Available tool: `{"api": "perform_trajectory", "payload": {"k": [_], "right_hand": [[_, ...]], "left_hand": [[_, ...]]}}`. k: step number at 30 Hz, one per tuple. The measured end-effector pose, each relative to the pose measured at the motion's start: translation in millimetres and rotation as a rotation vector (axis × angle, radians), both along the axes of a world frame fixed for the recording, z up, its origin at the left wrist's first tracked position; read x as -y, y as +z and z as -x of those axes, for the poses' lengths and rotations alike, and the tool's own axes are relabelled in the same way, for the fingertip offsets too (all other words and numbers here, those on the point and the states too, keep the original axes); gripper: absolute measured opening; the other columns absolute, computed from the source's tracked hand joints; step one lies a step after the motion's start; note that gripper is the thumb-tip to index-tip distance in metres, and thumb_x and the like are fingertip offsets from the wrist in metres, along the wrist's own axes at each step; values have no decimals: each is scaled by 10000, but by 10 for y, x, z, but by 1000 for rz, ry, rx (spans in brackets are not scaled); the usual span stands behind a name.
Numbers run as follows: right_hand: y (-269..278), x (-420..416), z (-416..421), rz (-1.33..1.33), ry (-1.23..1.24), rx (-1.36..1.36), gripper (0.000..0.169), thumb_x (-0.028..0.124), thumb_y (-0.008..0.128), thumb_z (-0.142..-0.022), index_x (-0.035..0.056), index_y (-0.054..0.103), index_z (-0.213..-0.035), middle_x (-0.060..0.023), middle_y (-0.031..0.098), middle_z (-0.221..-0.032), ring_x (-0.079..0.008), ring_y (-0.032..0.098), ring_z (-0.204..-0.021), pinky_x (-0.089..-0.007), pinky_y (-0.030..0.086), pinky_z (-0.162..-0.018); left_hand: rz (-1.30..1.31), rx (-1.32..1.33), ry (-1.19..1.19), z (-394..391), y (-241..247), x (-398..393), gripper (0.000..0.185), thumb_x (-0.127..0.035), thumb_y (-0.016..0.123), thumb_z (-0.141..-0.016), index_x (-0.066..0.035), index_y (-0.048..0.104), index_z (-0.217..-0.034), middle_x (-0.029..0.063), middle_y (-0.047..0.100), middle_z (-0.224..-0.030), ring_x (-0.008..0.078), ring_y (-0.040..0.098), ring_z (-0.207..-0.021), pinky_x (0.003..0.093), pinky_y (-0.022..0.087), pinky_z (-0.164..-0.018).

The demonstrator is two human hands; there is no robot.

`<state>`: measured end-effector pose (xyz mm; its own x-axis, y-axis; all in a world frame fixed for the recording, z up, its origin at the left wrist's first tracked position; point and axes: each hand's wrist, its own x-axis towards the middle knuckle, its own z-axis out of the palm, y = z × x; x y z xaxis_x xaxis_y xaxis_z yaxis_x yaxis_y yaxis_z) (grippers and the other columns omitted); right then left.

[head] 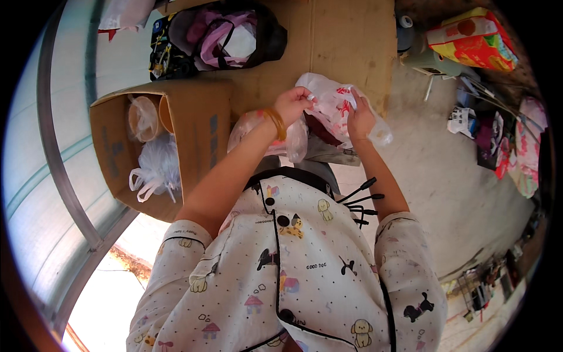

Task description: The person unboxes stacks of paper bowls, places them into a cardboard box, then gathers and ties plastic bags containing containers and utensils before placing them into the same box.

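Note:
A thin white plastic bag with red print [330, 94] is spread between my two hands at the near edge of a cardboard-covered surface. My left hand [292, 105], with an amber bangle on its wrist, pinches the bag's left edge between thumb and fingertips. On the other side my right hand [360, 116] grips the bag's upper right part. Below the bag, something dark red [323, 132] shows; what it is cannot be told. Another translucent plastic bag [288, 143] lies under my left wrist, near my lap.
A cardboard box [204, 114] on the left holds rolls and bundled plastic bags [160, 165]. Behind it stands a black bag [270, 39] with pink plastic inside. Cardboard [352, 39] covers the surface ahead. At right are a red and yellow bag [477, 39] and assorted items by the floor [431, 163].

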<state>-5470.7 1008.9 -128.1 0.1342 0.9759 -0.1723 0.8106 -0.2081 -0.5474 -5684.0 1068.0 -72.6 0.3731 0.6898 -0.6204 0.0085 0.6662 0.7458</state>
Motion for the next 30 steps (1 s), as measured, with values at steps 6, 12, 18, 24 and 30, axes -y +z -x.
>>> {"api": "perform_trajectory", "payload": {"k": [6, 12, 18, 24, 30], "right_hand": [[-786, 401, 387, 35, 417, -94, 410, 192, 675, -764, 59, 567, -1137, -125, 631, -1052, -381, 608, -914, -428, 485, -768], [-749, 18, 209, 462, 12, -229, 328, 245, 634, -750, -1, 602, -963, -165, 655, -880, -305, 636, -863, -389, 488, -745], [-660, -370, 70, 689, -22, -694, 323, 256, 534, -765, 42, 655, -974, -147, 677, -906, -274, 637, -879, -340, 477, -743], [-805, -326, 267, 668, 213, 122, 243, 267, 526, -821, 139, 685, -951, -124, 667, -1032, -319, 615, -995, -442, 435, -889], [-366, -85, 367, 128, 6, 254, 367, 353, 660, -758, 33, 633, -936, -174, 641, -1016, -328, 604, -952, -465, 405, -901]], "left_hand": [[7, 22, -54, -18, -24, 28, 134, 6, 557, -814, -12, 596, -941, 34, 624, -883, 113, 565, -846, 233, 438, -809], [18, -53, -51, 76, -20, 143, 122, -2, 557, -816, -22, 594, -931, 26, 619, -862, 103, 557, -820, 220, 431, -769], [47, -13, -59, 28, -53, 152, 131, -10, 563, -816, -28, 590, -943, 23, 618, -872, 99, 556, -814, 216, 434, -764], [67, -94, -166, -76, 188, 227, 191, -28, 563, -831, -25, 583, -1021, 15, 614, -927, 88, 550, -847, 212, 431, -776], [167, -114, -59, 18, 294, 84, 145, -32, 563, -839, -28, 586, -982, 22, 621, -900, 83, 530, -808, 219, 415, -785]]}}
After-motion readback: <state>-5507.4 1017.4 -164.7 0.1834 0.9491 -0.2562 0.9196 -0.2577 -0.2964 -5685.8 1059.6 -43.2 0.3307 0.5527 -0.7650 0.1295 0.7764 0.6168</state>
